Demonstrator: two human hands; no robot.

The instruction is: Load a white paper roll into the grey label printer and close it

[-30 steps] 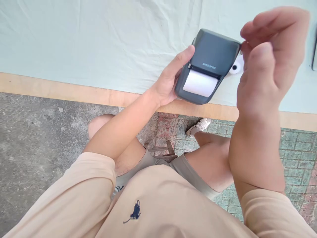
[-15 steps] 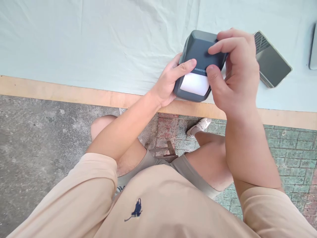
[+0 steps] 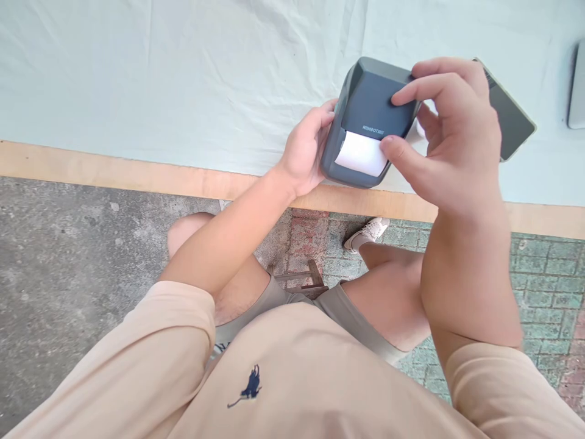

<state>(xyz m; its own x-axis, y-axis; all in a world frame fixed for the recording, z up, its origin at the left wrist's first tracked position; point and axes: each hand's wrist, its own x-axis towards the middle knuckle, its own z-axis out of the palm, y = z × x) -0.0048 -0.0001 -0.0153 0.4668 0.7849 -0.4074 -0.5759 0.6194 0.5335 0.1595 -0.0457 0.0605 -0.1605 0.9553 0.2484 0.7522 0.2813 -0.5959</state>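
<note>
Our left hand (image 3: 304,149) clasps the left side of the dark printer (image 3: 365,100), over the near edge of the table (image 3: 205,91). Our right hand's (image 3: 461,134) grip is spread, thumb by the white paper (image 3: 360,153), fingertips at the casing. If the left hold loosens while the right pushes, the printer could drop past that edge; the thumb could crease the paper. "NIIMBOT" is readable; the smaller characters beside it aren't.
</note>
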